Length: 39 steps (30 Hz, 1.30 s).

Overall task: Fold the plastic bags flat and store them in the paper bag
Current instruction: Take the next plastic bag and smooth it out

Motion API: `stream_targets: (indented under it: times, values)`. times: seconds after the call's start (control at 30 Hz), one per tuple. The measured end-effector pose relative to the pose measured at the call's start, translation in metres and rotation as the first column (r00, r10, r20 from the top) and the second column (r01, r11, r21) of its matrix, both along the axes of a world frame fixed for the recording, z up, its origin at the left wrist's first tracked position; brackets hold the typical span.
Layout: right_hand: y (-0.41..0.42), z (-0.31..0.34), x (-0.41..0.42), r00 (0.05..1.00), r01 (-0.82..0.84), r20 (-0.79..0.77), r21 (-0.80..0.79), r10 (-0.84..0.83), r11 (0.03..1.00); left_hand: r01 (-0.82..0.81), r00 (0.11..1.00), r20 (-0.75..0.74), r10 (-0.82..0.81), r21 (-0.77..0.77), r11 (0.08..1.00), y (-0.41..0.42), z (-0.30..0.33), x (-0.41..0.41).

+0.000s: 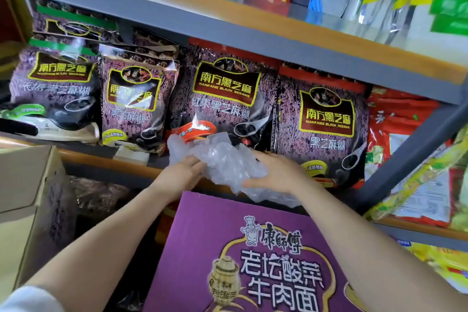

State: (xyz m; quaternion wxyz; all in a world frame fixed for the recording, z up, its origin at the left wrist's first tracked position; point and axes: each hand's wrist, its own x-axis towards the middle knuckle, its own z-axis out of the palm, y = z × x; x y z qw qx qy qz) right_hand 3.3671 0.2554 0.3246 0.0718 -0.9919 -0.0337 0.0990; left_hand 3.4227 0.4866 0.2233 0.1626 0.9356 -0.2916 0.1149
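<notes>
A shop is shown: shelves (pixel 253 33) are stocked with rows of identical sesame packets (pixel 222 94), beside goods cartons (pixel 253 248).

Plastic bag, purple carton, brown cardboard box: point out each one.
plastic bag (pixel 225 159), head view, on its crumpled middle between the hands.
purple carton (pixel 228 248), head view, on its printed top face.
brown cardboard box (pixel 27 185), head view, on its side flap.
</notes>
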Motion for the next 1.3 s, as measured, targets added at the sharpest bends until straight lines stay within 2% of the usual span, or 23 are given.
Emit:
stream_targets:
  times: [0.03,0.07,0.17,0.23,0.27,0.33,0.37,0.43,0.5,0.6,0.67,0.7,0.77,0.8,0.83,0.9,0.93,1.0,1.07,1.2,1.3]
  values:
    - [0.002,-0.007,0.005,1.0,-0.002,0.019,-0.093,0.004,0.996,0.018,0.999,0.053,-0.015,-0.055,0.998,0.003,0.0,-0.002]
    - [0.003,-0.011,0.008,0.998,0.032,0.053,-0.088,-0.027,0.996,0.004,0.996,0.089,0.005,-0.098,0.995,0.007,-0.002,-0.003]
    - [0.004,-0.016,0.013,0.97,0.179,0.148,0.108,-0.194,0.978,-0.08,0.979,0.17,0.112,-0.184,0.98,0.011,-0.004,-0.006]
    - [-0.001,-0.018,0.017,0.951,0.227,0.148,0.265,-0.272,0.937,-0.095,0.984,0.124,0.129,-0.244,0.965,0.008,-0.007,0.002]
    - [-0.003,-0.019,0.018,0.937,0.256,0.134,0.367,-0.323,0.895,-0.082,0.99,0.099,0.106,-0.218,0.972,0.006,-0.009,0.006]
    - [-0.006,-0.019,0.02,0.9,0.294,0.093,0.591,-0.426,0.751,0.002,0.997,0.073,0.007,-0.124,0.992,0.001,-0.014,0.014]
    - [-0.008,-0.017,0.02,0.871,0.304,0.079,0.688,-0.484,0.659,0.002,0.995,0.099,0.006,-0.079,0.997,-0.002,-0.016,0.017]
    - [-0.015,-0.006,0.015,0.816,0.288,0.07,0.812,-0.573,0.508,-0.102,0.995,-0.001,0.102,0.009,0.995,-0.005,-0.02,0.022]
    - [-0.022,0.003,0.008,0.801,0.259,0.092,0.838,-0.591,0.481,-0.162,0.981,-0.09,0.174,0.124,0.979,-0.007,-0.019,0.025]
    - [-0.026,0.008,-0.01,0.827,0.265,0.123,0.775,-0.549,0.574,-0.1,0.968,-0.198,0.153,0.255,0.962,-0.007,-0.009,0.033]
    - [-0.024,0.009,-0.026,0.844,0.242,0.162,0.736,-0.512,0.632,-0.081,0.961,-0.24,0.137,0.229,0.97,-0.006,0.008,0.03]
    - [-0.025,0.01,-0.033,0.85,0.227,0.184,0.718,-0.494,0.658,-0.109,0.969,-0.208,0.136,0.136,0.985,-0.006,0.02,0.025]
    - [-0.026,0.015,-0.047,0.847,0.21,0.239,0.67,-0.475,0.712,-0.1,0.995,-0.031,0.095,-0.251,0.963,-0.008,0.05,0.001]
    - [-0.027,0.017,-0.055,0.847,0.2,0.255,0.66,-0.467,0.724,0.011,0.992,0.119,0.043,-0.419,0.908,-0.011,0.068,-0.017]
    - [-0.026,0.019,-0.062,0.853,0.187,0.255,0.667,-0.456,0.722,0.151,0.966,0.258,-0.025,-0.479,0.865,-0.016,0.088,-0.038]
    - [-0.019,0.026,-0.074,0.878,0.134,0.22,0.74,-0.426,0.659,0.394,0.864,0.456,-0.212,-0.352,0.849,-0.03,0.116,-0.075]
    - [-0.015,0.031,-0.081,0.894,0.102,0.202,0.778,-0.4,0.62,0.441,0.827,0.486,-0.284,-0.246,0.863,-0.038,0.124,-0.089]
    - [-0.012,0.042,-0.099,0.928,0.061,0.161,0.825,-0.336,0.562,0.43,0.818,0.464,-0.34,-0.1,0.897,-0.05,0.134,-0.106]
    - [-0.015,0.05,-0.12,0.959,0.029,0.124,0.852,-0.254,0.523,0.393,0.82,0.461,-0.34,-0.021,0.919,-0.054,0.14,-0.115]
    - [-0.04,0.046,-0.155,0.982,0.072,0.003,0.917,-0.188,0.391,0.495,0.756,0.477,-0.448,0.03,0.868,-0.062,0.134,-0.141]
    - [-0.051,0.044,-0.177,0.971,0.126,-0.045,0.931,-0.234,0.343,0.546,0.772,0.404,-0.49,-0.029,0.837,-0.076,0.131,-0.169]
